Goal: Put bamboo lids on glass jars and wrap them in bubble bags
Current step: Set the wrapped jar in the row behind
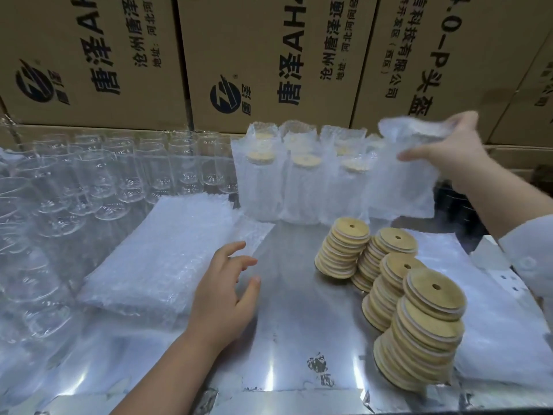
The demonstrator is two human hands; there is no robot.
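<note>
Right hand (443, 145) grips the folded top of a wrapped jar (402, 181), thumb in front, fingers over the back. That area is motion-blurred, so I can't tell if the bag bottom is on the table or just off it. The jar sits at the right end of the row of wrapped jars (296, 178), touching its neighbour. The row is against the cardboard boxes (263, 55), with lids visible through the bags.

Left hand (227, 289) holds nothing. Its fingers are relaxed and spread, low over the metal table (284, 339), just beside the right edge of the stack of flat bubble bags (158, 256). Can't tell if the fingertips touch the bag edge.

Bamboo lids (425, 333) stand in four leaning stacks on the right half of the table, each top lid with a centre hole. More flat bubble bags (496, 319) lie to the right of them, partly under the stacks.

Empty glass jars (119, 169) are packed in rows at left and back-left, upright, no lids on. A white sleeve (529, 250) covers the right forearm.
</note>
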